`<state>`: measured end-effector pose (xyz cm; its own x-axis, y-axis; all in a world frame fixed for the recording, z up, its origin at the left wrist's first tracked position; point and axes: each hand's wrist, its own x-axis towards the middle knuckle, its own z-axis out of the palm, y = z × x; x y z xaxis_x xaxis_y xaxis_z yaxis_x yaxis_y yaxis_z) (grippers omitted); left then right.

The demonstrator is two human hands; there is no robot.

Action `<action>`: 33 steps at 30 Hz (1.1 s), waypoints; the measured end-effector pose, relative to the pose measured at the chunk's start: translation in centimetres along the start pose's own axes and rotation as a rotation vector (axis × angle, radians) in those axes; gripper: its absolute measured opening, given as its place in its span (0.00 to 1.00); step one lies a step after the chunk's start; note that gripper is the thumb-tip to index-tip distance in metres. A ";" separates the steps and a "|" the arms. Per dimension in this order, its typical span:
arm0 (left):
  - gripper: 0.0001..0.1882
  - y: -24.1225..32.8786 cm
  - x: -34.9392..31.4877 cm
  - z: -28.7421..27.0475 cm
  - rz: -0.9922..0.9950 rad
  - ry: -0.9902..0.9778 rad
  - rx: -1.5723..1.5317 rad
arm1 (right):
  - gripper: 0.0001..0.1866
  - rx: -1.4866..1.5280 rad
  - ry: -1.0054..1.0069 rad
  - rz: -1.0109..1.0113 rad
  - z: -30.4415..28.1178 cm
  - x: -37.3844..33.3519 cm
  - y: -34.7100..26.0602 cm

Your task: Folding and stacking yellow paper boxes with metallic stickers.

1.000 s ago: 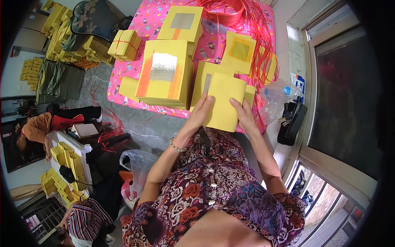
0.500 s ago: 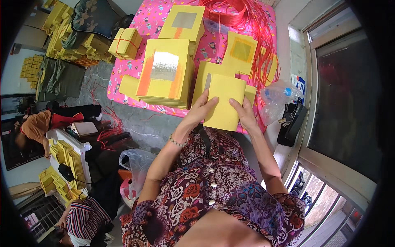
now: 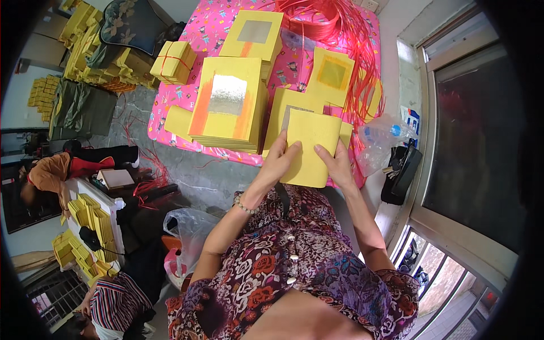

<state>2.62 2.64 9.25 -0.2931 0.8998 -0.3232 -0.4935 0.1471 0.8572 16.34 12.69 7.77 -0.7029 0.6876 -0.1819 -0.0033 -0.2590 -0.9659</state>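
Observation:
A small bundle of plain yellow joss paper (image 3: 313,139) is held between my two hands, just above my lap at the table's near edge. My left hand (image 3: 281,157) grips its left side, thumb on top and fingers beneath. On its right side my right hand (image 3: 338,163) holds it the same way. Behind the bundle lies more yellow paper (image 3: 276,107), with a strip of silver foil showing, partly covered. To the left stands a thick stack of yellow joss paper (image 3: 199,93) with a silver square and orange bands on its top sheet.
A second foil-topped stack (image 3: 271,18), a tied bundle (image 3: 164,71) and tangled red plastic cord (image 3: 362,56) are on the pink table cover (image 3: 195,28). Clear plastic bags (image 3: 381,133) sit by the window at right. Two people work among yellow paper at left (image 3: 93,221).
My hands and the bundle have come slightly toward me. More of the silver-foiled paper behind it shows now. Both hands keep their hold.

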 end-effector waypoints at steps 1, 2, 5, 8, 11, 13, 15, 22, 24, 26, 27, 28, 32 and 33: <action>0.22 -0.1 -0.1 0.4 0.060 0.020 0.010 | 0.23 0.001 0.007 -0.005 0.1 -0.1 -0.1; 0.22 -0.3 -0.2 0.6 0.120 0.041 0.020 | 0.23 0.001 0.006 -0.005 0.3 -0.2 -0.3; 0.23 -1.0 -0.4 0.7 0.182 0.049 0.035 | 0.23 -0.029 0.012 -0.057 0.5 -0.5 -0.6; 0.23 -0.9 -0.8 1.0 0.228 0.059 0.076 | 0.23 -0.027 0.013 -0.080 0.5 -0.7 -0.7; 0.23 -0.5 -1.3 1.2 0.216 0.056 0.145 | 0.24 -0.060 0.009 -0.115 0.5 -1.1 -1.3; 0.22 -0.5 -1.5 1.4 0.245 0.051 0.141 | 0.23 -0.060 0.012 -0.096 0.4 -1.3 -1.4; 0.22 -0.7 -1.5 1.3 0.273 0.047 0.139 | 0.22 -0.052 0.000 -0.077 0.4 -1.6 -1.9; 0.23 -0.1 -1.6 1.3 0.261 0.076 0.088 | 0.16 0.081 -0.014 -0.064 0.3 -1.5 -2.1; 0.23 0.1 -1.5 1.4 0.256 0.097 0.069 | 0.15 0.055 0.011 -0.052 0.0 -1.2 -2.1; 0.23 0.0 -1.4 1.1 0.268 0.114 0.106 | 0.14 0.028 0.035 -0.039 -0.2 -1.1 -1.7; 0.23 0.0 -1.4 1.1 0.267 0.113 0.106 | 0.14 -0.008 0.032 -0.037 -0.3 -1.0 -1.5; 0.22 -0.1 -1.4 1.1 0.254 0.121 0.090 | 0.14 -0.044 0.029 -0.036 -0.4 -1.0 -1.4; 0.20 -0.2 -1.3 0.6 0.229 0.123 0.122 | 0.13 -0.043 0.074 -0.035 0.3 -0.7 -1.7; 0.20 -0.2 -1.3 0.5 0.229 0.123 0.123 | 0.13 0.058 0.130 -0.024 0.6 -0.5 -2.3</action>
<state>3.46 1.64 9.69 -0.4866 0.8597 -0.1554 -0.3023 0.0012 0.9532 16.23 12.52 10.21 -0.6045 0.7750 -0.1846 -0.0626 -0.2772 -0.9588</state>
